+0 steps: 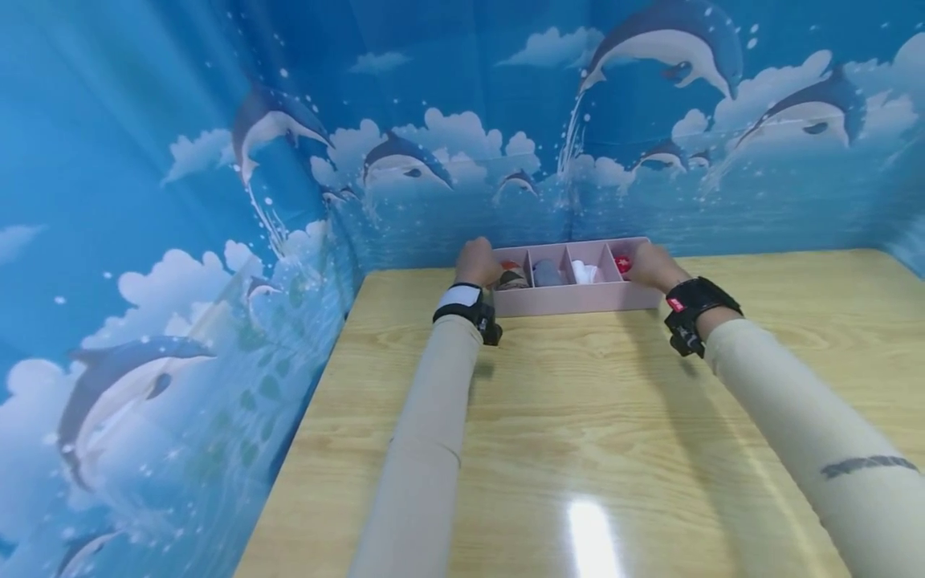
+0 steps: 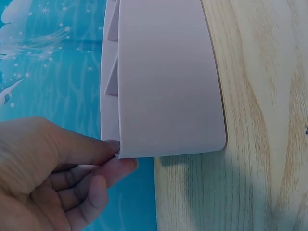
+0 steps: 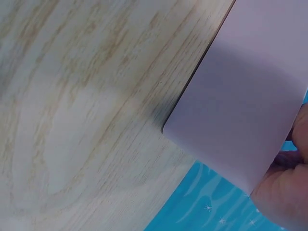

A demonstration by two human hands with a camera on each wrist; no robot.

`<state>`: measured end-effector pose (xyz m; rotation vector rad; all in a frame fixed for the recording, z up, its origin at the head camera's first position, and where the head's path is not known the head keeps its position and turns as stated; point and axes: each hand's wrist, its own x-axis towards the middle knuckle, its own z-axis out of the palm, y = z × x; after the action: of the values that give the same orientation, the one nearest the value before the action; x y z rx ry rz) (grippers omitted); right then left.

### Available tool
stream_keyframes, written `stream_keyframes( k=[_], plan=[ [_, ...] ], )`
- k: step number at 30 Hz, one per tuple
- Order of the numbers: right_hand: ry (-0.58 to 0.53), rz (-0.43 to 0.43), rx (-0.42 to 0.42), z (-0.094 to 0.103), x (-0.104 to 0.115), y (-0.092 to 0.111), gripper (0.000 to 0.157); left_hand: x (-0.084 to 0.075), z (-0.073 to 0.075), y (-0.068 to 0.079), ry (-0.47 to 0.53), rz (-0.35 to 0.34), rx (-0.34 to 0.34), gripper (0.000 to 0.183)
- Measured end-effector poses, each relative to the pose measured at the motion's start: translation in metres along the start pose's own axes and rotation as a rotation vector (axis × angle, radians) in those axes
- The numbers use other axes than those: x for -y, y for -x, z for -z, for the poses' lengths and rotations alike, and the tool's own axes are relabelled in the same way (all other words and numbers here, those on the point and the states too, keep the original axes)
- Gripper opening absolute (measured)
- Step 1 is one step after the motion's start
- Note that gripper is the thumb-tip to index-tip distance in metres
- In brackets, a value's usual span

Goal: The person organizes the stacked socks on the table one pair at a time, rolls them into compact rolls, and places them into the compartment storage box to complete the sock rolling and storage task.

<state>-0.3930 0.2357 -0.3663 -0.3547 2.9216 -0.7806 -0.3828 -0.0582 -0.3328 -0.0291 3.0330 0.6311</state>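
A long pale pink divided storage box [image 1: 576,301] sits at the back of the table. My left hand [image 1: 477,262] is at its left end; in the left wrist view the thumb and forefinger [image 2: 103,151] pinch the corner of the rim. At the other end, my right hand [image 1: 650,266] grips the right rim, its fingers partly cut off in the right wrist view. Inside the box, in separate compartments, lie a patterned brown and orange bundle [image 1: 513,277], a grey bundle [image 1: 547,273], a white bundle [image 1: 584,272] and a red item [image 1: 622,263].
The light wooden table [image 1: 564,401] spreads out in front of the box. Close behind the box hangs a blue dolphin-print curtain [image 1: 462,217], which also runs down the table's left side.
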Motion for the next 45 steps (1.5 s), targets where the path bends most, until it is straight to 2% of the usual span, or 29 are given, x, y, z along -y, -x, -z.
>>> stream_keyframes(
  k=[2, 4, 5, 7, 18, 22, 26, 30, 33, 34, 36, 38, 40, 42, 45],
  plan=[
    [-0.001, -0.023, 0.005, -0.001, 0.001, -0.002, 0.034, 0.0, 0.001, 0.002, -0.021, 0.004, -0.006, 0.01],
    [-0.002, -0.047, 0.003, -0.002, 0.001, -0.003, 0.01, 0.0, 0.001, 0.003, -0.047, 0.001, -0.014, 0.012],
    [-0.005, -0.059, 0.002, -0.002, 0.001, -0.004, 0.009, 0.0, 0.001, 0.004, -0.058, 0.0, -0.015, 0.013],
    [-0.011, -0.073, 0.003, -0.003, 0.0, -0.005, 0.025, 0.0, 0.001, 0.005, -0.073, -0.002, -0.019, 0.014],
    [0.0, -0.079, -0.009, -0.003, 0.004, -0.004, 0.013, 0.005, 0.001, 0.006, -0.053, -0.014, -0.035, 0.011],
    [-0.023, -0.057, -0.03, -0.003, 0.003, -0.003, 0.006, 0.006, 0.0, 0.004, -0.04, -0.016, -0.039, 0.012],
    [-0.041, -0.061, -0.1, -0.004, 0.0, 0.0, 0.012, 0.004, -0.001, 0.003, -0.035, -0.023, -0.054, 0.012],
    [-0.013, -0.072, -0.169, -0.006, -0.001, 0.003, 0.015, 0.004, -0.004, 0.002, -0.051, -0.037, -0.057, 0.012],
    [-0.004, -0.073, -0.165, -0.006, -0.001, 0.005, 0.022, 0.004, -0.006, 0.001, -0.048, -0.048, -0.056, 0.013],
    [0.005, -0.068, -0.156, -0.004, 0.001, 0.006, 0.026, 0.004, -0.006, 0.0, -0.043, -0.051, -0.057, 0.013],
    [0.014, -0.043, -0.13, -0.002, 0.004, 0.007, 0.021, 0.006, -0.006, -0.002, -0.033, -0.052, -0.063, 0.012],
    [0.016, -0.032, -0.1, 0.001, 0.008, 0.008, 0.024, 0.01, -0.006, -0.005, -0.036, -0.054, -0.071, 0.014],
    [0.01, -0.021, -0.091, 0.004, 0.013, 0.009, 0.023, 0.014, -0.004, -0.006, -0.061, -0.051, -0.076, 0.022],
    [-0.021, 0.001, -0.107, 0.008, 0.019, 0.012, 0.021, 0.017, 0.0, -0.004, -0.086, -0.052, -0.083, 0.032],
    [-0.058, 0.035, -0.14, 0.015, 0.032, 0.021, 0.033, 0.02, 0.008, 0.008, -0.081, -0.085, -0.11, 0.031]
  ],
)
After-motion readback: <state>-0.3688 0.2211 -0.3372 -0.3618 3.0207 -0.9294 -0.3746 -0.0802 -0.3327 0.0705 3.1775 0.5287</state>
